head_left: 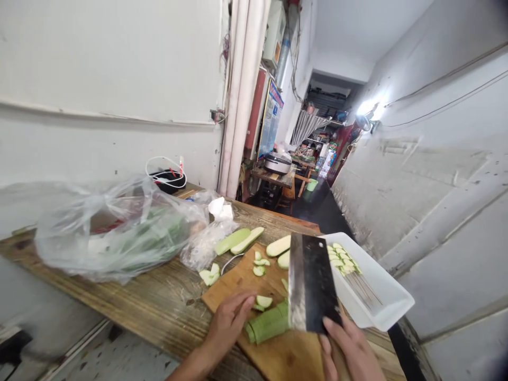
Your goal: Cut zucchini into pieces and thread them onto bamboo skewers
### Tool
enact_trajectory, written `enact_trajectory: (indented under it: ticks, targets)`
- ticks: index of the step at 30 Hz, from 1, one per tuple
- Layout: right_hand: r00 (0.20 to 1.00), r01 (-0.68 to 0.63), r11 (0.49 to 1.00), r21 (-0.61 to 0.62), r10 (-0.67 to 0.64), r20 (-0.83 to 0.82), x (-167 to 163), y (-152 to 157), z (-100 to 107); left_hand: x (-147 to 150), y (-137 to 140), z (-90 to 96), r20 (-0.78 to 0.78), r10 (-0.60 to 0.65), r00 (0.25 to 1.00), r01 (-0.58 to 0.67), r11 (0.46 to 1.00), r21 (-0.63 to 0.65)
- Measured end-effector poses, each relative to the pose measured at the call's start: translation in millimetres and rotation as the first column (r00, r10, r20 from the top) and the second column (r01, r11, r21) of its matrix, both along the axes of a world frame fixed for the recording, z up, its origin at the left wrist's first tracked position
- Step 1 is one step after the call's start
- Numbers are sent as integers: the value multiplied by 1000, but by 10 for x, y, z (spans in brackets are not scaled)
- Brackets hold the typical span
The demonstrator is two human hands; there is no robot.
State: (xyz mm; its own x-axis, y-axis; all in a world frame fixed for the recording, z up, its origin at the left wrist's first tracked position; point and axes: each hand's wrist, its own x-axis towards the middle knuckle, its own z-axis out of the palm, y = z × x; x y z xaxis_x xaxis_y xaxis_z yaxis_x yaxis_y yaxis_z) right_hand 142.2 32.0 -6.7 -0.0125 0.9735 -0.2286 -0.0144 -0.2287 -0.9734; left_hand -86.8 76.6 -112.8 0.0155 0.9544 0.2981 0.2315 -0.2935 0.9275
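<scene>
My right hand (349, 346) is closed round the handle of a cleaver (315, 280), whose broad dark blade is raised over the right side of a wooden cutting board (297, 354). Under the blade's left edge lies a green zucchini piece (270, 323), cut across into slices that stay together. My left hand (228, 323) is at the board's left side, thumb and fingers drawn together at a couple of pale zucchini slices (264, 301). More loose slices (259, 270) lie farther up the board. Halved zucchinis (248, 241) rest beyond the board, and others (278, 246) sit partly behind the cleaver.
A white tray (391, 286) on the right holds skewered zucchini slices (344, 260). To the left, a clear plastic bag (119, 233) with greens stands on the wooden table (170, 301). A crumpled bag (206, 243) and a black bowl-like item with white cable (169, 181) lie behind.
</scene>
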Motion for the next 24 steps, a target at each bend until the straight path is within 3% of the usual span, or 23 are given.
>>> enact_trajectory:
  ticks: [1, 3, 5, 8, 12, 16, 20, 24]
  targets:
    - [997, -33, 999, -9, 32, -70, -177, 117, 30, -16, -94, 74, 80, -73, 994, 82, 990, -115]
    - [979, -5, 999, 42, 14, -202, -555, 363, 17, -23, -265, 239, 302, -228, 926, 315, 905, -284]
    - [966, 16, 997, 80, 5, -259, -948, 604, -80, -15, -382, 384, 501, -230, 834, 439, 826, -353]
    - [952, 30, 992, 125, 10, -307, -1488, 909, -279, -57, -428, 501, 615, -103, 781, 423, 813, -401]
    - [943, -53, 988, 147, 98, -319, -1880, 1090, -413, -352, -333, 505, 538, 20, 843, 239, 882, -407]
    - [943, -143, 973, 181, 189, -273, -1678, 929, -306, -899, -130, 442, 323, 75, 943, 61, 919, -390]
    - [959, -122, 965, 233, 175, -222, -1041, 565, -146, -1410, 205, 350, 188, 97, 977, -25, 936, -350]
    - [998, -17, 949, 316, 35, -53, -324, 213, -233, -1659, 531, 292, 147, 113, 983, -48, 922, -384]
